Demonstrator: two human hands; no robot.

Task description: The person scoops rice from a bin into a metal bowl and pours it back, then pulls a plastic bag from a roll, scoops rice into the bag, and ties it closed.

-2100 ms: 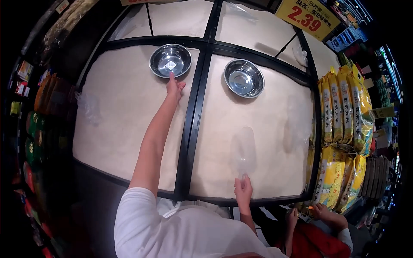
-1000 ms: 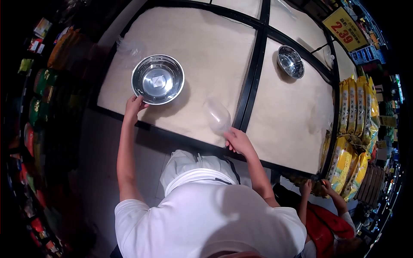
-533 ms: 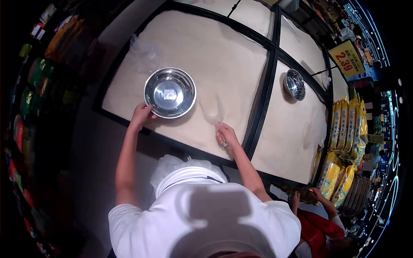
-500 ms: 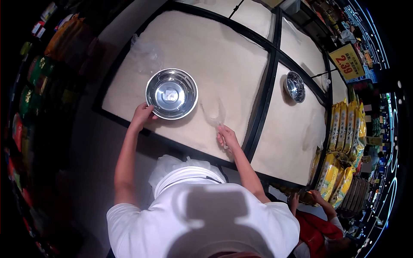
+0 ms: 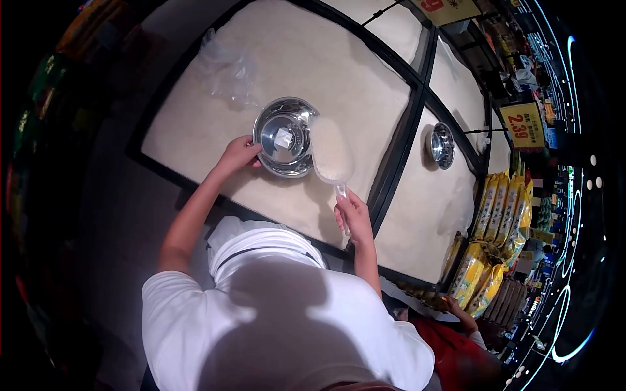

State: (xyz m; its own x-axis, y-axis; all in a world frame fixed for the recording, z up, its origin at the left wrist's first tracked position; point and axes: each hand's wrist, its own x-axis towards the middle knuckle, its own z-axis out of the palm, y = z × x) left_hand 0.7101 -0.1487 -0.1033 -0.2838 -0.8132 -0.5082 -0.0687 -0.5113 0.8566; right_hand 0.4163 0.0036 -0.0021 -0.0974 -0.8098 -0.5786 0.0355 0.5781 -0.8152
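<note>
My left hand (image 5: pixel 241 155) grips the near left rim of a shiny steel bowl (image 5: pixel 274 163), which is tipped toward the right. A small white label shows on the bowl's bottom. In my right hand (image 5: pixel 353 215) is the handle of a clear plastic scoop (image 5: pixel 341 189), heaped with rice (image 5: pixel 331 150). The scoop's front end overlaps the bowl's right rim in this view. Beneath both lies a wide bin filled with rice (image 5: pixel 313 58).
A crumpled clear plastic bag (image 5: pixel 229 72) lies on the rice behind the bowl. Black dividers (image 5: pixel 394 159) separate the bins. A second steel bowl (image 5: pixel 440 146) sits in the right bin. Yellow bags (image 5: pixel 493 205) and a price sign (image 5: pixel 523 125) stand at right; a person in red (image 5: pixel 450 348) is nearby.
My right hand has raised the scoop out of the rice, now full, to the bowl's edge. My left hand has shifted the bowl right and tilted it toward the scoop.
</note>
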